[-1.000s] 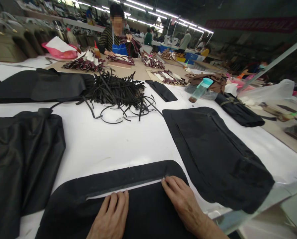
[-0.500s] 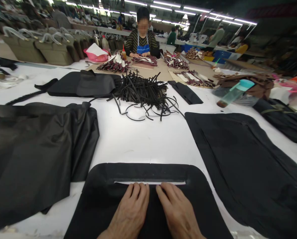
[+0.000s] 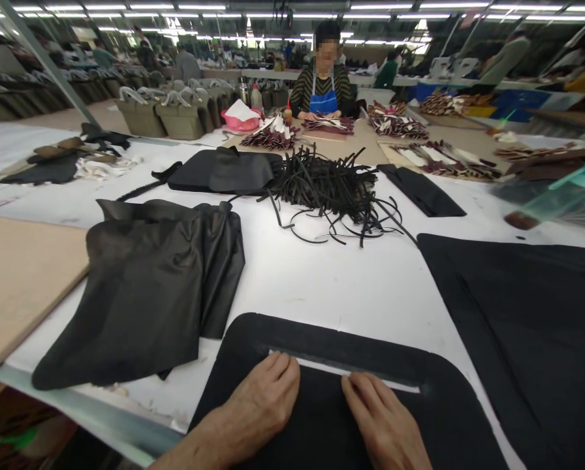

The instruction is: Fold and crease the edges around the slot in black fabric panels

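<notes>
A black leather-like panel with rounded corners lies on the white table before me. A long narrow slit runs across its upper part, with white showing through. My left hand grips the panel at the slit's lower edge, left of its middle, fingers bent and pressed together. Further right, my right hand has its fingertips closed on the same edge. The undersides of both hands are hidden. Limp black material lies to the left, and a larger black piece to the right.
Thin black strips lie heaped beyond the panel, beside a stack of black pieces. A tan board sits at left. A blue-lidded bottle is at right. Across the table a person handles maroon pieces.
The view has swung left, so the table's things sit further right and the tan board shows. My left hand has shifted towards the slit's left end; the hands are further apart.
</notes>
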`<act>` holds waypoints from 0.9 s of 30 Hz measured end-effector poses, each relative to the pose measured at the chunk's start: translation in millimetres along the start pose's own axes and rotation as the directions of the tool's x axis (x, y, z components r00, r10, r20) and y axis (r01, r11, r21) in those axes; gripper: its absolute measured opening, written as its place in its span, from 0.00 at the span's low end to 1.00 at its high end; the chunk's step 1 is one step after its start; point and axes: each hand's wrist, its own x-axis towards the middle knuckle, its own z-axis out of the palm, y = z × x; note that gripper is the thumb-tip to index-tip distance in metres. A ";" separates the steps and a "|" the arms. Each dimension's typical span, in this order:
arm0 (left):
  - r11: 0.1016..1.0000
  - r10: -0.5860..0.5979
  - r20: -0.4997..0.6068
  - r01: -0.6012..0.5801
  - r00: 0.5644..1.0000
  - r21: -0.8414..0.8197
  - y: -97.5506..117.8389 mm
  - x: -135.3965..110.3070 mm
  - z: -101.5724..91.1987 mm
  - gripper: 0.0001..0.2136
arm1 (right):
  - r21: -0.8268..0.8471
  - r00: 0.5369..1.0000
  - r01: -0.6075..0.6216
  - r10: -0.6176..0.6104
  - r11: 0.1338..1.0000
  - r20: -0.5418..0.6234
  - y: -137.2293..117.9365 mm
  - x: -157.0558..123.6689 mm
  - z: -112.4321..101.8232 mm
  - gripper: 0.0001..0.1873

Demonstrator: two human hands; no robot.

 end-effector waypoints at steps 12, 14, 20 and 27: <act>0.998 0.042 -0.008 -0.042 0.999 -0.036 -28.2 -20.8 -8.1 0.14 | -0.035 0.999 0.048 -0.048 0.998 -0.008 -0.7 5.3 -6.3 0.22; 0.998 0.038 0.004 -0.038 0.999 -0.050 -31.3 -24.5 -9.0 0.14 | -0.056 0.998 0.052 -0.053 0.997 -0.018 -1.5 5.4 -6.4 0.21; 0.983 -0.062 0.007 0.062 0.998 -0.174 -35.9 -30.5 -6.4 0.16 | -0.156 0.999 0.034 -0.040 0.987 -0.035 -7.9 5.8 -4.1 0.20; 0.963 -0.145 0.083 0.160 0.986 -0.219 -41.4 -33.8 -13.9 0.19 | -0.312 0.999 0.025 -0.033 0.950 -0.023 -25.9 13.8 -0.9 0.21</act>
